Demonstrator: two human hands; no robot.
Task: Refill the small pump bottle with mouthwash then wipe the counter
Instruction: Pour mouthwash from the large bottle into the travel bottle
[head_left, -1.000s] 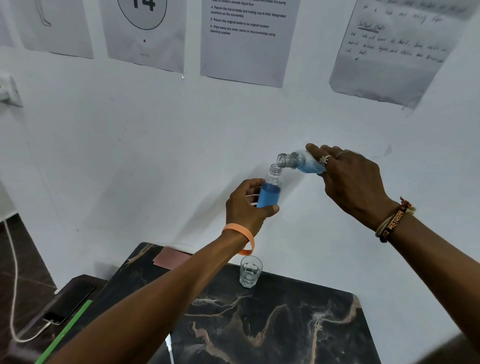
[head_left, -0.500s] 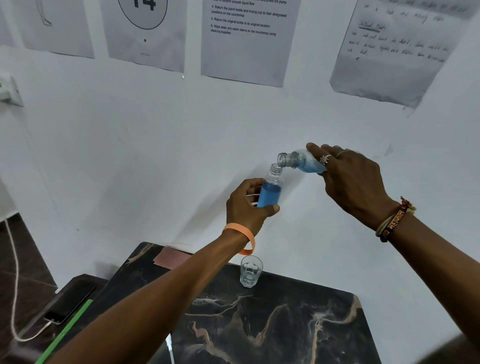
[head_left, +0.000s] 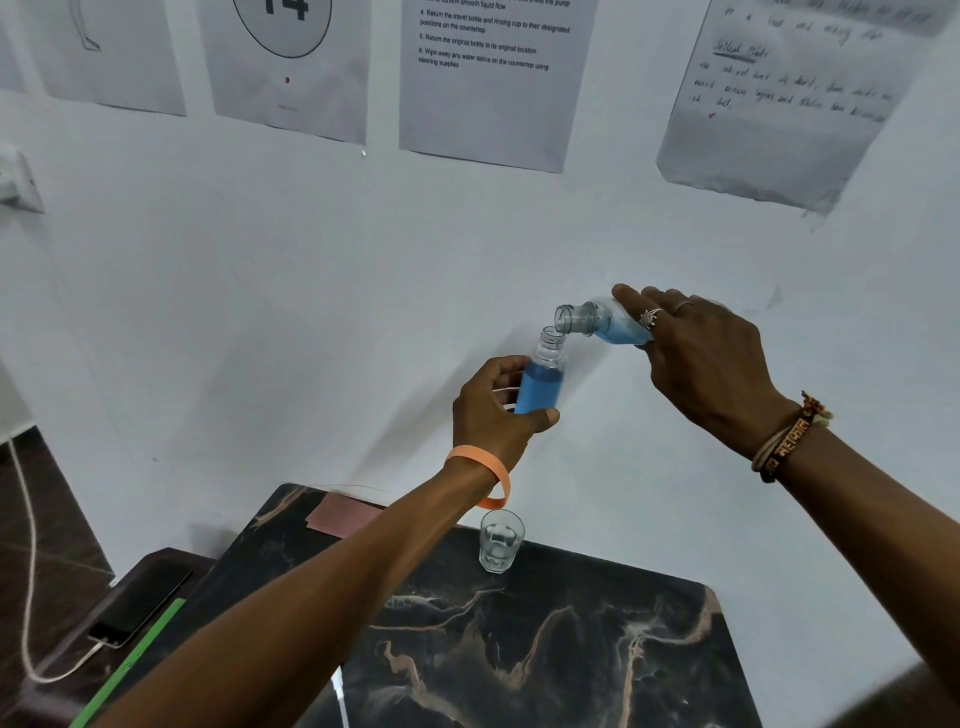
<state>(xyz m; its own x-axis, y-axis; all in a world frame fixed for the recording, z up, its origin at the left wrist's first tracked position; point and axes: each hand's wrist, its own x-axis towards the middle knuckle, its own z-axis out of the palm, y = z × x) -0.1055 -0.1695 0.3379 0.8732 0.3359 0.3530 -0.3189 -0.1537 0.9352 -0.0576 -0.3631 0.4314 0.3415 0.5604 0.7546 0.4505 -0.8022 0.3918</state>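
Note:
My left hand (head_left: 491, 410) grips the small clear bottle (head_left: 541, 382) upright in the air above the counter; blue mouthwash fills it to the shoulder and its neck is uncapped. My right hand (head_left: 701, 358) holds the larger mouthwash bottle (head_left: 605, 325) tipped on its side, its open mouth just above and to the right of the small bottle's neck. Some blue liquid lies in the tilted bottle's lower side. No pump cap is in sight.
Below the hands lies a dark marble counter (head_left: 545, 649) against the white wall. A small glass (head_left: 500, 540) with clear water stands near its back edge, a pink cloth (head_left: 340, 514) lies at its back left. A phone (head_left: 143, 603) on a cable rests on a lower surface left.

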